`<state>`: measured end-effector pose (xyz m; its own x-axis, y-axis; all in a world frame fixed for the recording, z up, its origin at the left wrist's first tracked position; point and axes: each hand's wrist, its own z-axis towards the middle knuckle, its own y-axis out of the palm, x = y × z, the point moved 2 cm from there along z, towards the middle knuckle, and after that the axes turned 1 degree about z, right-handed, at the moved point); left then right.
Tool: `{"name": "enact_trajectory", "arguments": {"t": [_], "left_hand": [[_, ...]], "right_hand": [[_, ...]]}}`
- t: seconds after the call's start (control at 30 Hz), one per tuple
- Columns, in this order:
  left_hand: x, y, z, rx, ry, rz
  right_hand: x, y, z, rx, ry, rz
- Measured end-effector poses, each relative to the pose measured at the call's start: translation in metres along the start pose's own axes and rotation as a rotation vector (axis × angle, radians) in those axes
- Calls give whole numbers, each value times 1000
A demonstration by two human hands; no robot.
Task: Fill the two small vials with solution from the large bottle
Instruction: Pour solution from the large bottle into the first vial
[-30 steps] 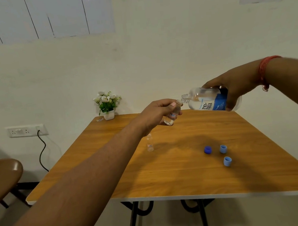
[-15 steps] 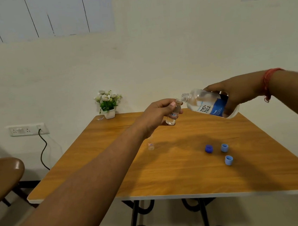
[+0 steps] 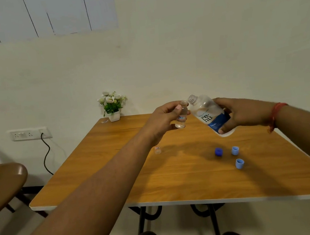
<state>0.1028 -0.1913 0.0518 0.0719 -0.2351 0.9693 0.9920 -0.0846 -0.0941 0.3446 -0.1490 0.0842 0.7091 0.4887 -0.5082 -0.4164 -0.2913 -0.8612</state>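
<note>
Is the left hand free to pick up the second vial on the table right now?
Probably not yet. The left hand is closed around the first vial, held up beside the large bottle. The second vial stands just under that forearm with nothing around it, so reach looks easy once the hand is emptied.

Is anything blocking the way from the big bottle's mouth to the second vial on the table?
Partly. The left forearm crosses in front of the second vial, hiding part of it. The large bottle, in the right hand, sits beside the vial that the left hand holds.
</note>
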Motion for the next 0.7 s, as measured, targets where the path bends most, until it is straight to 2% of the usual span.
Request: {"name": "enact_trajectory", "arguments": {"t": [0.13,0.27,0.37,0.7], "left_hand": [[-10,-5,-4,30,-10,-40],[-30,-14,-10,47,-39,-49],[-49,-22,-15,64,-66,-27],[-107,-46,-32,96,-120,154]], "right_hand": [[15,25,3,135,5,0],[18,56,1,179,-7,280],[23,78,1,230,2,382],[45,135,15,270,94,504]]}}
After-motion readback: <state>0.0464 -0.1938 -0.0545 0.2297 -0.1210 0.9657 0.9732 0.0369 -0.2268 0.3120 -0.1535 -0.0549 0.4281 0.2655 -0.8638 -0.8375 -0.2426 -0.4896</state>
